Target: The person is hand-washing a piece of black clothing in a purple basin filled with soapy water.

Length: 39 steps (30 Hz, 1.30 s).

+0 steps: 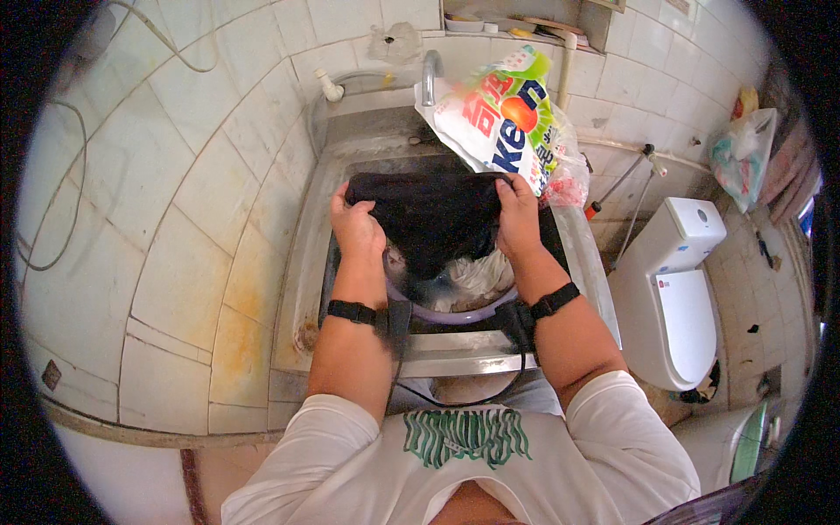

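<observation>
A black cloth garment (433, 210) is stretched between my two hands above a basin. My left hand (357, 220) grips its left edge, thumb on top. The upper right corner is pinched in my right hand (518, 213). Below the garment, a pale purple basin (453, 317) sits inside the sink. Wet whitish cloth (482, 279) and murky water show in it; the dark garment hides the rest. The lower part of the black cloth hangs down into the basin.
A steel sink (577, 249) surrounds the basin, with a metal faucet (430, 79) behind. A large detergent bag (502, 125) leans on the sink's back right corner. Tiled wall (190, 190) rises at left. A white toilet (686, 315) stands at right, and a plastic bag (745, 154) hangs beyond.
</observation>
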{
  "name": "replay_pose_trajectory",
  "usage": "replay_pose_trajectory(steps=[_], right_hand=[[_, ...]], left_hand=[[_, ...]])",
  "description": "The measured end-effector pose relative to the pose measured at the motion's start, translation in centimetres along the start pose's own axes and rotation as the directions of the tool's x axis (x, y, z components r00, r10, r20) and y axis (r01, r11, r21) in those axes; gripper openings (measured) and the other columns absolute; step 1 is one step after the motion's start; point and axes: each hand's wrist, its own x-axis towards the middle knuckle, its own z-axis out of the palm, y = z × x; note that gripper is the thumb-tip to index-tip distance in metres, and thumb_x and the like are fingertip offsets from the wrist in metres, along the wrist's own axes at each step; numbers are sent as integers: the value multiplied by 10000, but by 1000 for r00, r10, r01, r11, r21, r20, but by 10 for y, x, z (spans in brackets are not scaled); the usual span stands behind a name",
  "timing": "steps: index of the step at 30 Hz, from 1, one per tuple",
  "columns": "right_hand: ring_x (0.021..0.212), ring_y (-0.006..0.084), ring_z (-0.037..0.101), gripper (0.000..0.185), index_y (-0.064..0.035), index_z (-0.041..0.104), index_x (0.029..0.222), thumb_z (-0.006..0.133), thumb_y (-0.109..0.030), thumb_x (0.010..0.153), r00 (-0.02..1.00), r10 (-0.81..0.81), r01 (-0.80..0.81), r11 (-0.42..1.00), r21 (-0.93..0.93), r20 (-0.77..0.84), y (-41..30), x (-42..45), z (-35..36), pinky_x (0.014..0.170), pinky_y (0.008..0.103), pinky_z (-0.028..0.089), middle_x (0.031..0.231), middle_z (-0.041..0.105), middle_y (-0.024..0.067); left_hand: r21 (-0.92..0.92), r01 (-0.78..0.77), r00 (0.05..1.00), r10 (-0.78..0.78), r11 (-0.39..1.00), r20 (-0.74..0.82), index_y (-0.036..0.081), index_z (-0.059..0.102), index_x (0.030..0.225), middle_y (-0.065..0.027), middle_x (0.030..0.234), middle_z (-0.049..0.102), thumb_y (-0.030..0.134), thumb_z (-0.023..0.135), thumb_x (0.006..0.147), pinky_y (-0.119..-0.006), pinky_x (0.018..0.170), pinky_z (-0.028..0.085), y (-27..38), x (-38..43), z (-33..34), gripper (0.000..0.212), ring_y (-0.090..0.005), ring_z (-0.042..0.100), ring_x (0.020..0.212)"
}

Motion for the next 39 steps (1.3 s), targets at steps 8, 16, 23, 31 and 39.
replay_pose_trajectory(steps=[8,16,23,31,39], right_hand=[[912,144,500,261,6,536,1085,447,-189,936,999,43,-34,965,-260,30,28,13,-24,804,300,423,983,567,70],[936,245,541,289,-37,547,1046,548,-222,824,700,678,-714,671,200,224,4,7,-13,867,355,419,1024,581,105],[918,243,606,240,-76,564,1099,513,-186,892,918,276,-397,652,646,286,-9,13,-14,844,414,479,1036,630,72],[1064,281,564,340,-35,518,1188,517,-177,880,910,220,-408,628,662,352,-34,15,-24,947,428,433,1161,589,127],[884,206,603,431,-78,490,1177,594,-36,760,836,358,-509,789,344,416,-35,-3,-9,760,355,512,1004,604,66]], left_hand=[[584,-195,981,164,788,107,-12,525,1143,-132,1083,567,53,633,797,-343,848,441,-27,1,-7,369,-223,548,978],[831,-177,983,138,528,122,8,571,951,-136,904,609,225,611,850,-371,744,459,-47,21,-30,242,-250,584,830],[780,-73,997,42,622,59,38,506,975,-57,864,538,233,613,864,-322,727,422,-31,8,-13,249,-171,493,788],[167,-76,967,31,983,253,52,461,1049,-82,983,554,36,641,800,-319,854,406,-9,-11,7,307,-184,517,914],[949,-82,970,-195,305,147,106,495,1210,-162,1238,449,-99,610,629,-356,914,426,-8,-18,4,627,-265,475,1094]])
